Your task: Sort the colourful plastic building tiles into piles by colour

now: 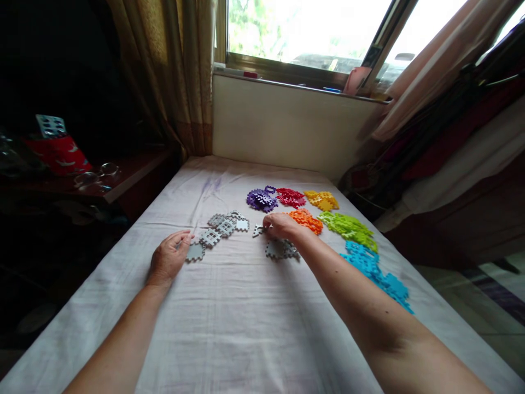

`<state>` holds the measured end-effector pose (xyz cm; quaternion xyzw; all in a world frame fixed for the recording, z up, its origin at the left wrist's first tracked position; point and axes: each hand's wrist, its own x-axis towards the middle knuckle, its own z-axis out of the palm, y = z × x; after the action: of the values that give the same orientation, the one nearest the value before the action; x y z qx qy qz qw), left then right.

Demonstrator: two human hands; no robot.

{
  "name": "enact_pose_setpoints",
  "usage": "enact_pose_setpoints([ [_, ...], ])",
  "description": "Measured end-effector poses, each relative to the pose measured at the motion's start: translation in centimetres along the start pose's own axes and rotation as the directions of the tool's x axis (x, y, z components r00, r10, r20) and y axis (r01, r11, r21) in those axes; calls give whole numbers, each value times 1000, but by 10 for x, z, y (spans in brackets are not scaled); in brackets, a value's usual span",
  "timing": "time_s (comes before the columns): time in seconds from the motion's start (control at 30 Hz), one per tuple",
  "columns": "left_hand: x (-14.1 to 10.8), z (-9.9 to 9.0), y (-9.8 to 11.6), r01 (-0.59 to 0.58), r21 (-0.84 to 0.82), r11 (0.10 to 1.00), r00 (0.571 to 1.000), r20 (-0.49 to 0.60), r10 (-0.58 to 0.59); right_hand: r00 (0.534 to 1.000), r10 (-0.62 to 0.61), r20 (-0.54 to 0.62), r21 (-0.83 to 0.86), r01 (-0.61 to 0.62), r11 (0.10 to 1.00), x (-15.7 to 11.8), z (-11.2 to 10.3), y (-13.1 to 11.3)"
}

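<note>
My right hand (279, 224) reaches over the middle of the sheet, its fingers closed on a small grey interlocking tile (258, 231) with toothed edges. Just below that hand lies a small pile of grey tiles (275, 249), partly covered by my wrist. My left hand (170, 256) rests on the sheet at the left, fingers stretched out and holding nothing that I can see. Its fingertips are beside or touching the nearest plain grey tile (196, 252); which one, I cannot tell. From there a row of overlapping grey tiles (226, 227), some with window-like openings, runs up to the right.
Beyond my right hand sit piles of purple (262, 200), red (291, 197), yellow (322, 200), orange (305, 220), green (348, 229) and blue tiles (379, 272). A dark side table (135, 171) with eyeglasses (98, 175) and a red container (61, 155) stands left.
</note>
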<state>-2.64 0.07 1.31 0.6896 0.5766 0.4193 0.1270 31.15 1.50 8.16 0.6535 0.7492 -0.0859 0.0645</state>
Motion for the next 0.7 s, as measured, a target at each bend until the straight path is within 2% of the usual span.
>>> enact_pose_setpoints([
  [0.1, 0, 1, 0, 10, 1, 1000, 1000, -3, -10, 1000, 1, 9, 20, -1, 1000, -1, 3, 3],
  [0.2, 1, 0, 1, 7, 1, 1000, 1000, 3, -7, 999, -52, 12, 29, 52, 998, 0, 4, -1],
  [0.4, 1, -1, 2, 7, 7, 1000, 1000, 6, -7, 991, -121, 63, -99, 127, 987, 5, -5, -12],
  [0.57, 1, -1, 3, -5, 9, 1000, 1000, 7, 5, 994, -113, -8, -48, 113, 992, -3, -18, 7],
  [0.7, 1, -1, 3, -1, 4, 1000, 1000, 13, 1, 993, -112, 33, -38, 113, 993, -18, -21, 24],
])
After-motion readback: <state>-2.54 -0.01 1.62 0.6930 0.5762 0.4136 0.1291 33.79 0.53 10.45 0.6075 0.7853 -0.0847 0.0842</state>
